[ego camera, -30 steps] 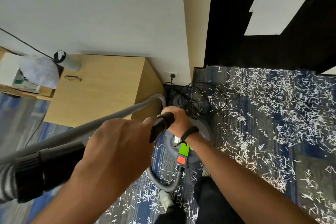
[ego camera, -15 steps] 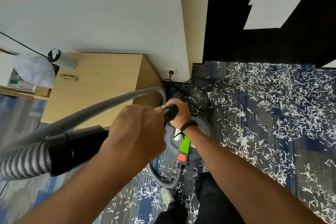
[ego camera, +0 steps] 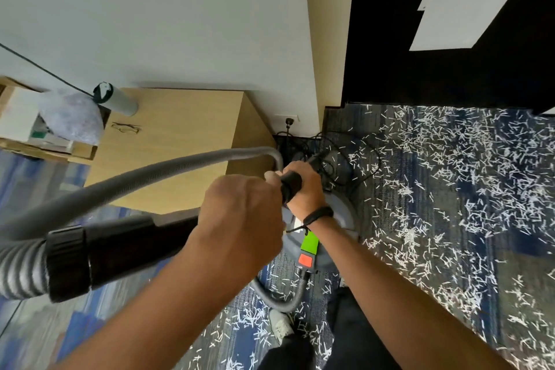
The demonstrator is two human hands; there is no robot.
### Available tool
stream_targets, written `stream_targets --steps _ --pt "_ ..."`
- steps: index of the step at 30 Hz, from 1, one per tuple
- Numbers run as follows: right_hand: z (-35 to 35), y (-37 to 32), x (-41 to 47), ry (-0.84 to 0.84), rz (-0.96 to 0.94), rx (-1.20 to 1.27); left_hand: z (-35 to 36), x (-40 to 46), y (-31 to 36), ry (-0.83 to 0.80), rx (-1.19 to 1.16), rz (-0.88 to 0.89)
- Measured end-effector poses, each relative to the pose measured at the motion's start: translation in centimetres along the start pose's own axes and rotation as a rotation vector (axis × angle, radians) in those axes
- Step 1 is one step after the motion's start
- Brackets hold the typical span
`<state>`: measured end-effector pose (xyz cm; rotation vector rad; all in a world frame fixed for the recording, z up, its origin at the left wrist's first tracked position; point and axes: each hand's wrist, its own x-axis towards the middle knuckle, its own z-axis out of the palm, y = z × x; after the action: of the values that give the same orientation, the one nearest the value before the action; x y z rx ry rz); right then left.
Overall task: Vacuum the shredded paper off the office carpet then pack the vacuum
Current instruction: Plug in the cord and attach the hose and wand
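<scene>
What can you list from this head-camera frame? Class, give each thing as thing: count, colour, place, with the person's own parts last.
shredded paper: many strips, white, scattered over the carpet, mostly right
carpet: one, blue-grey, floor
vacuum canister: one, grey with green and red parts, on the carpet below the hands
hose: one, grey ribbed, arcing left
black tube: one, hose end, held in both hands
cabinet: one, light wood, against the wall
glasses: one pair, dark, on the cabinet
cylinder: one, pale with dark cap, on the cabinet
wall socket: one, white, cable plugged in
left hand: grips the tube
right hand: grips the tube's far end
</scene>
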<state>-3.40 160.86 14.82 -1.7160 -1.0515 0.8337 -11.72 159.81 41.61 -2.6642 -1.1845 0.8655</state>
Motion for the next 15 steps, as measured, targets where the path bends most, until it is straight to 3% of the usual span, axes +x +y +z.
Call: stream_targets --steps 4,7,11,15 --pt "-1.2 2.3 0.3 -0.015 0.074 0.017 2.1 3.6 3.1 -0.100 0.048 0.007" --pt "-1.9 3.3 0.9 -0.122 0.107 0.021 2.7 5.5 3.7 -0.178 0.033 -0.017" --pt "-2.6 3.2 0.9 -0.167 0.105 0.101 1.7 5.8 3.7 -0.154 0.069 -0.014" --pt "-2.5 2.0 -0.3 -0.163 0.119 0.011 0.7 5.0 4.5 -0.139 0.083 0.057"
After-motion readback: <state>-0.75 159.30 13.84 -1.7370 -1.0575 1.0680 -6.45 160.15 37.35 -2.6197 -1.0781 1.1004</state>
